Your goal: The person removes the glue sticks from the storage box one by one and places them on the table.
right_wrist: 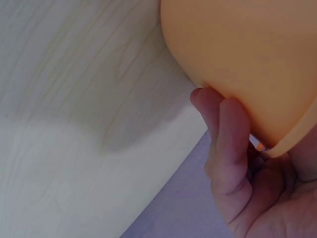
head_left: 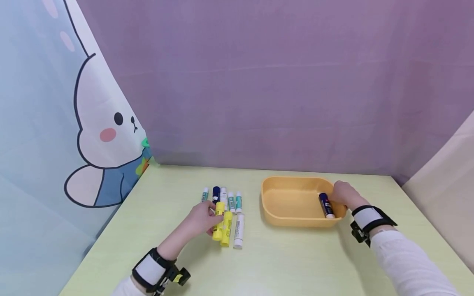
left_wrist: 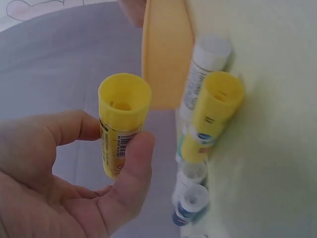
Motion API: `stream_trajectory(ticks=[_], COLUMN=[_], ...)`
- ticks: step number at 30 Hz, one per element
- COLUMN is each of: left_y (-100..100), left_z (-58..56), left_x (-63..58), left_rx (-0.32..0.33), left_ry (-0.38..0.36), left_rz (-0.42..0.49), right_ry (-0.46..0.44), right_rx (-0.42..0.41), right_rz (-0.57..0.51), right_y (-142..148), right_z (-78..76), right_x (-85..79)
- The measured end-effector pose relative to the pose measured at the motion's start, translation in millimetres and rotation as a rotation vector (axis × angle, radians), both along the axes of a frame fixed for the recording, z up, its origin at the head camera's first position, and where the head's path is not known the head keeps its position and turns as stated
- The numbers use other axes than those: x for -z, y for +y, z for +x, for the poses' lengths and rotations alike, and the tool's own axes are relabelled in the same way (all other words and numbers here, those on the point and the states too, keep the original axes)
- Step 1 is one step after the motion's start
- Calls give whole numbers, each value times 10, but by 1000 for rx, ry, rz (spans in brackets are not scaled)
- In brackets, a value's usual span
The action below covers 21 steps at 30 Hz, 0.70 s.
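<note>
My left hand pinches a yellow glue stick between thumb and fingers, lifted off the table in the left wrist view. Just beyond it lie a second yellow glue stick and a white glue stick. Behind these is a row of smaller sticks, among them a dark blue one and a teal-and-white one. My right hand grips the right end of an orange plastic tray, fingers against its outer wall. Inside the tray, a dark blue glue stick leans near that end.
The pale green table carries everything. A purple cloth hangs along its back edge, and a curtain with a cartoon animal hangs at the left. At the right is a pale cloth.
</note>
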<state>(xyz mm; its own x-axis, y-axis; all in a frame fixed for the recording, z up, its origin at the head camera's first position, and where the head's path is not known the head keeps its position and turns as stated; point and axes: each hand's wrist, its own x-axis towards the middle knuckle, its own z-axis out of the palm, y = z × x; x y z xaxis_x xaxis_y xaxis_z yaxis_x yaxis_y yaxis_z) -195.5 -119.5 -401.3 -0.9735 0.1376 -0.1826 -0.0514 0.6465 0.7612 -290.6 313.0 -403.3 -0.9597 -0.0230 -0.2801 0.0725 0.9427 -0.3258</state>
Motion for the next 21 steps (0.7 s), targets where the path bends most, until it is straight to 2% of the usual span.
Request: stream_trajectory(ticks=[6, 10, 21], left_y=[-60, -82, -108], left_z=[13, 7, -106], left_x=[83, 132, 337], left_rx=[-22, -22, -8], left_ry=[-30, -34, -84], left_rz=[-45, -62, -79], right_ry=[36, 31, 40], right_rx=[-34, -26, -14], right_rz=[24, 21, 7], right_y=[18, 14, 23], right_z=[-13, -11, 0], right_x=[9, -5, -23])
